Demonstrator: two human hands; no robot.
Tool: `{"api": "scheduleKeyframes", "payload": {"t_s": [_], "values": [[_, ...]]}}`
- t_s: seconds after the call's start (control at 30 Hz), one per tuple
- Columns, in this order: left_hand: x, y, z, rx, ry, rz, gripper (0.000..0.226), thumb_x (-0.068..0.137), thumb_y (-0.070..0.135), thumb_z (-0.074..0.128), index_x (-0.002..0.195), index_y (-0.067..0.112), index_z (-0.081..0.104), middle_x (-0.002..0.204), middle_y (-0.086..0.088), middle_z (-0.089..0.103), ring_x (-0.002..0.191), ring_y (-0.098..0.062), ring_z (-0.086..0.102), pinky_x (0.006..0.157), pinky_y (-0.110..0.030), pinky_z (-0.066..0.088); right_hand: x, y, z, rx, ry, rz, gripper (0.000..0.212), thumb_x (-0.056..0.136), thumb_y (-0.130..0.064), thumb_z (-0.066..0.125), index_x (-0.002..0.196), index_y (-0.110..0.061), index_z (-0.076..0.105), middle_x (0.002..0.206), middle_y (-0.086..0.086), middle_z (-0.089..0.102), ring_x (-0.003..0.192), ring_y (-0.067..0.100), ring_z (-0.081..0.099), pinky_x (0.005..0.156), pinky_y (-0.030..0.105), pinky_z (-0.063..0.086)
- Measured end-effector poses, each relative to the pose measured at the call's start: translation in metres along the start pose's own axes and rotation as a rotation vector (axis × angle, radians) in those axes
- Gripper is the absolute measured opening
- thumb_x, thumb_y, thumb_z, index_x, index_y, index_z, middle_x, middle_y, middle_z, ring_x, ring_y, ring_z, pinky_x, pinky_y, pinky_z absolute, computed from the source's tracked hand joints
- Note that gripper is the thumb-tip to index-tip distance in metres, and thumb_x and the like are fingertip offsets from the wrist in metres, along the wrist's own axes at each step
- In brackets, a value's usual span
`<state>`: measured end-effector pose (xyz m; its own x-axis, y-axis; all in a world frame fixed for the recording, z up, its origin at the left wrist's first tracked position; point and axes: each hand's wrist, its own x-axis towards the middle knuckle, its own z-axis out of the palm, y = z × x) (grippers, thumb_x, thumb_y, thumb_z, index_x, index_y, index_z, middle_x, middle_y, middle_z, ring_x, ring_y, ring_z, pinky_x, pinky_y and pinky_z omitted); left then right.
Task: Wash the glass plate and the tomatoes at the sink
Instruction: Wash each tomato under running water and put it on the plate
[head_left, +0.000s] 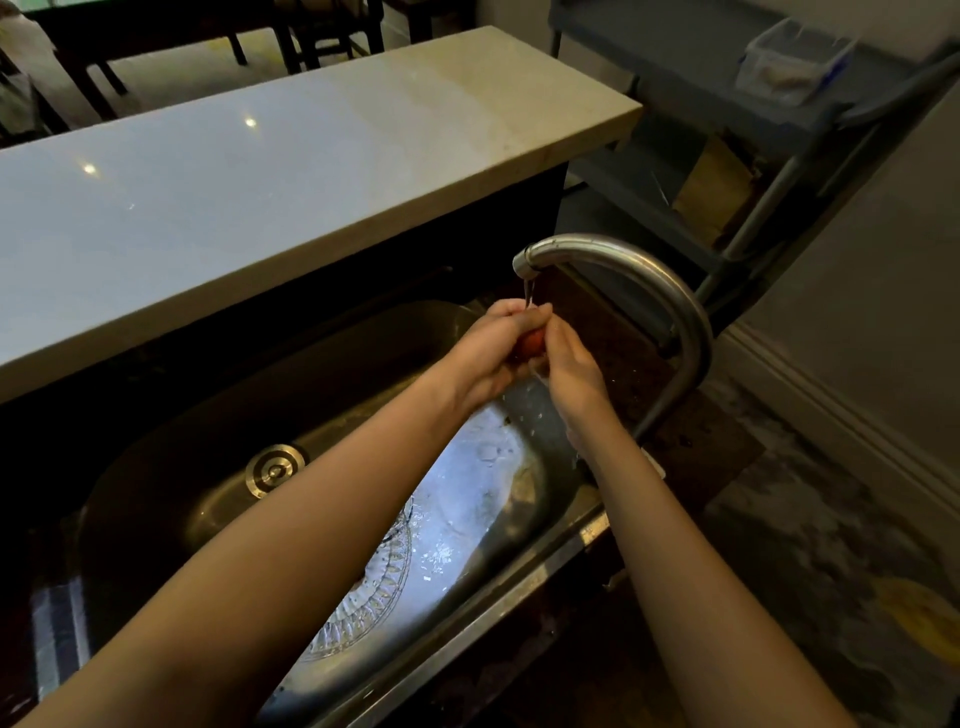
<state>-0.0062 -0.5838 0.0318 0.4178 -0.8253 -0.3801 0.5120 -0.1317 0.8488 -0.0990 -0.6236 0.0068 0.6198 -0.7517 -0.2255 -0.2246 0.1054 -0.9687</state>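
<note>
A red tomato (531, 343) is cupped between my left hand (491, 353) and my right hand (569, 364), right under the curved steel tap (623, 260). A thin stream of water falls from the spout onto my fingers and the tomato. Most of the tomato is hidden by my fingers. A cut-glass plate (374, 597) lies flat on the bottom of the steel sink (182, 467), partly covered by my left forearm. Water splashes on the sink floor near it.
The round drain (274, 470) sits at the sink's left middle. A pale stone counter (234, 197) runs behind the sink. A grey shelf cart (753, 130) holding a clear plastic box (789, 62) stands at the back right. A yellow object (919, 618) lies on the right worktop.
</note>
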Motion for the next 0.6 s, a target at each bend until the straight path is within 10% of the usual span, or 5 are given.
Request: {"api": "scheduleKeyframes", "payload": {"t_s": [0.17,0.37,0.6], "values": [[0.002,0.003,0.001,-0.073,0.035,-0.121,0.033,0.096,0.037,0.038,0.088,0.007,0.047,0.064,-0.008,0.049,0.031,-0.006,0.039,0.025,-0.011,0.02,-0.007,-0.002,-0.004,-0.092,0.114,-0.015,0.031,0.096,-0.039,0.037,0.109,-0.029,0.064,0.084,-0.013,0.072,0.084,0.004,0.067,0.079,0.026,0.053],[0.004,0.001,0.002,0.009,0.049,-0.003,0.015,0.087,0.01,0.06,0.095,0.02,0.052,0.089,-0.008,0.056,0.062,-0.012,0.054,0.041,-0.015,0.043,-0.035,-0.001,-0.022,-0.474,0.154,-0.126,0.038,0.098,-0.022,0.038,0.136,-0.018,0.041,0.131,0.009,0.054,0.114,0.021,0.056,0.09,0.029,0.045],[0.004,0.0,0.0,-0.035,0.051,-0.047,0.03,0.092,0.04,0.048,0.098,0.01,0.045,0.073,-0.008,0.057,0.034,-0.006,0.041,0.028,-0.012,0.022,-0.066,0.03,-0.02,-0.82,0.239,-0.052,0.036,0.095,-0.01,0.045,0.13,-0.009,0.046,0.131,0.011,0.051,0.11,0.026,0.058,0.09,0.038,0.05]]}}
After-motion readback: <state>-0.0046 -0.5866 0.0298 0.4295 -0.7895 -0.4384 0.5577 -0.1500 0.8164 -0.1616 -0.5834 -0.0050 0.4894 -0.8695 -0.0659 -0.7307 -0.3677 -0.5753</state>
